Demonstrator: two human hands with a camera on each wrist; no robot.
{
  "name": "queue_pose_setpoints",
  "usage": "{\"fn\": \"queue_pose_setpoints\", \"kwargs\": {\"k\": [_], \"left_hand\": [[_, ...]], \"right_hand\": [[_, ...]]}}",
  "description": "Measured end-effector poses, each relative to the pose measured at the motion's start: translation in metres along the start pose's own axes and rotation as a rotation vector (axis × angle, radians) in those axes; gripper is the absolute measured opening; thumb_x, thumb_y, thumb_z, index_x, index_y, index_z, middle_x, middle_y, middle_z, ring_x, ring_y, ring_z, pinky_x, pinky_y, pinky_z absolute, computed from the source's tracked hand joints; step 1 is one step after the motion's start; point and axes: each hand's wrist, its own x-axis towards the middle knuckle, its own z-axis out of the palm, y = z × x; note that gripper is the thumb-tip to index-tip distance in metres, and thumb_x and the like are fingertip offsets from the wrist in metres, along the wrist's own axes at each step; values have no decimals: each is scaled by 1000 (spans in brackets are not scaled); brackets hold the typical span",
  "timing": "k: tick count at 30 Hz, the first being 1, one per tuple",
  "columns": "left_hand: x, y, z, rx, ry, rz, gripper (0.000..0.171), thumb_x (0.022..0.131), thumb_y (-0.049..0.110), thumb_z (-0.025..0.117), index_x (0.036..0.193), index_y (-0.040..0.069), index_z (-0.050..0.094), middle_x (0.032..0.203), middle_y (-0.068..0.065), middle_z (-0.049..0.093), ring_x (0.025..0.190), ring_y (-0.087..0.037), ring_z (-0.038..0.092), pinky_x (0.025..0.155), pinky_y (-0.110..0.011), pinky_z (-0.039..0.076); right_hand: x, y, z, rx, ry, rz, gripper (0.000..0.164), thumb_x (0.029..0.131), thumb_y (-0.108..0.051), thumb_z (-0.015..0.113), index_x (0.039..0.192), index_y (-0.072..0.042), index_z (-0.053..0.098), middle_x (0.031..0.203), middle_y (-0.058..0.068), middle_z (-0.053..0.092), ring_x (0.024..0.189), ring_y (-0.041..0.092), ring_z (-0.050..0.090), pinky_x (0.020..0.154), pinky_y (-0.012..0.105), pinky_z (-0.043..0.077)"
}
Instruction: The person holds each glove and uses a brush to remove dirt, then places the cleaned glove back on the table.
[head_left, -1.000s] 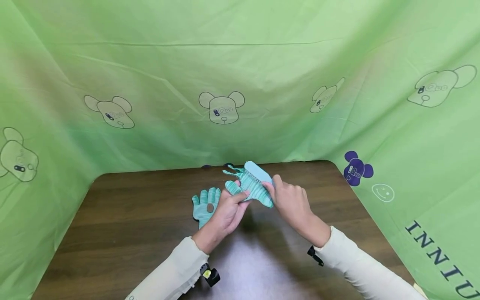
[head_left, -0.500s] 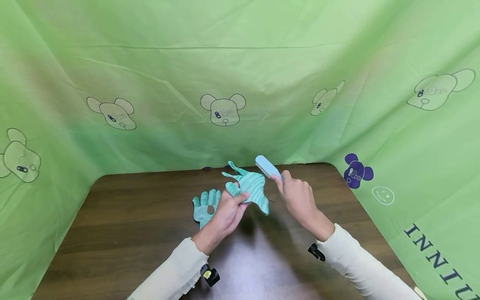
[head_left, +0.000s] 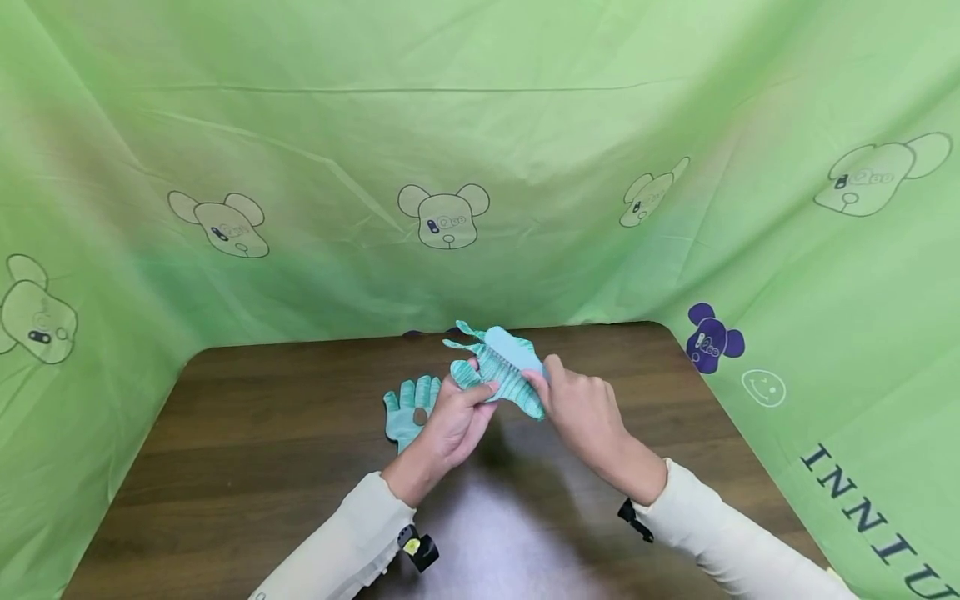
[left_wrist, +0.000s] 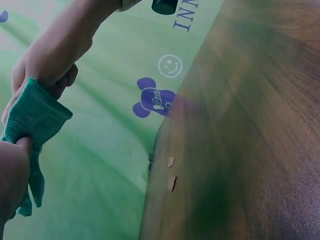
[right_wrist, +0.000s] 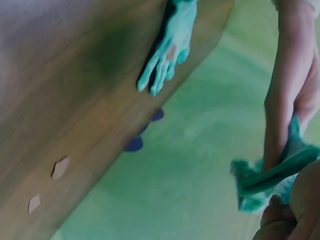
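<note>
My left hand [head_left: 457, 421] grips a teal striped knitted glove [head_left: 517, 395], thumb on top, with its limp fingers sticking out to the far left. A light blue brush [head_left: 512, 348] lies across this glove, bristles turned toward the fabric. Its handle is in the grip of my right hand [head_left: 585, 408], thumb along the side. The left wrist view shows the glove's cuff [left_wrist: 42, 112] hanging over beside the right hand [left_wrist: 55, 60]. A second teal glove [head_left: 405, 427] rests flat on the table, fingers pointing away, with a brown spot [head_left: 421, 416] on it; my left forearm covers its lower part.
The dark wooden table [head_left: 247, 467] ends at a green printed curtain [head_left: 450, 283] at the back and sides. Small pale brown pieces [right_wrist: 61, 167] lie near the table's far edge in the wrist views. Black devices [head_left: 420, 550] hang from both wrists.
Half a second ago the brush was lifted off to the upper right; it has come back onto the glove, as it was a second ago. The left hand keeps its hold.
</note>
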Motion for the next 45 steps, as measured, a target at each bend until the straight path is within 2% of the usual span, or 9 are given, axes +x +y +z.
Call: {"fn": "queue_pose_setpoints", "kwargs": {"k": [9, 13, 17, 19, 23, 25, 31, 38, 45], "left_hand": [[-2, 0, 1, -30, -21, -29, 62, 98, -18, 34, 158, -7, 22, 168, -19, 25, 156, -32, 23, 124, -39, 30], [-1, 0, 1, -23, -11, -33, 59, 99, -17, 34, 157, -6, 24, 165, -18, 28, 153, -30, 28, 123, -38, 34], [0, 0, -2, 2, 24, -19, 53, 98, -18, 36, 150, -9, 31, 156, -15, 40, 145, -24, 39, 121, -35, 39], [1, 0, -2, 16, 37, -10, 52, 97, -18, 37, 148, -9, 33, 153, -13, 43, 142, -22, 42, 120, -34, 40], [0, 2, 0, 15, 38, -2, 58, 96, -19, 38, 152, -7, 33, 159, -15, 41, 145, -20, 40, 121, -34, 38], [0, 3, 1, 11, 32, -2, 59, 96, -19, 37, 153, -7, 32, 162, -17, 37, 148, -21, 37, 122, -34, 36], [1, 3, 3, 12, -1, -19, 59, 97, -18, 35, 155, -10, 25, 166, -20, 28, 155, -30, 26, 126, -41, 28], [1, 0, 1, -13, -7, -37, 60, 98, -18, 34, 156, -10, 21, 167, -21, 23, 156, -34, 21, 125, -44, 28], [1, 0, 0, -8, 33, -36, 54, 98, -18, 36, 151, -8, 29, 158, -16, 36, 149, -28, 34, 124, -43, 33]], "right_hand": [[2, 18, 11, 18, -22, 57, 56, 110, -47, 30, 79, -1, 41, 48, -4, 21, 38, 15, 24, 32, 27, 19], [3, 25, 14, 36, -68, 115, 57, 109, -48, 30, 77, -2, 41, 50, -5, 19, 38, 17, 27, 32, 29, 23], [3, 22, 12, 81, -130, 192, 62, 105, -56, 22, 81, -2, 42, 51, -4, 21, 39, 20, 31, 32, 34, 29], [2, 15, 7, 98, -135, 172, 62, 104, -58, 23, 82, -3, 43, 51, -4, 22, 40, 20, 32, 32, 35, 30], [-2, -2, -2, 82, -97, 14, 60, 108, -54, 26, 80, -4, 42, 51, -7, 23, 40, 13, 28, 31, 30, 27], [-3, -5, -4, 49, -64, -26, 58, 108, -52, 29, 80, -4, 42, 51, -8, 21, 39, 12, 25, 31, 29, 24], [1, 5, 0, 18, -25, 27, 56, 109, -49, 31, 80, -3, 43, 51, -7, 19, 40, 14, 21, 30, 31, 21], [2, 17, 10, 6, -34, 47, 56, 109, -47, 30, 80, -2, 42, 48, -4, 22, 37, 17, 25, 31, 29, 21], [5, 24, 14, -48, -7, 100, 61, 109, -51, 27, 77, -1, 43, 46, -3, 22, 32, 25, 35, 28, 38, 29]]}}
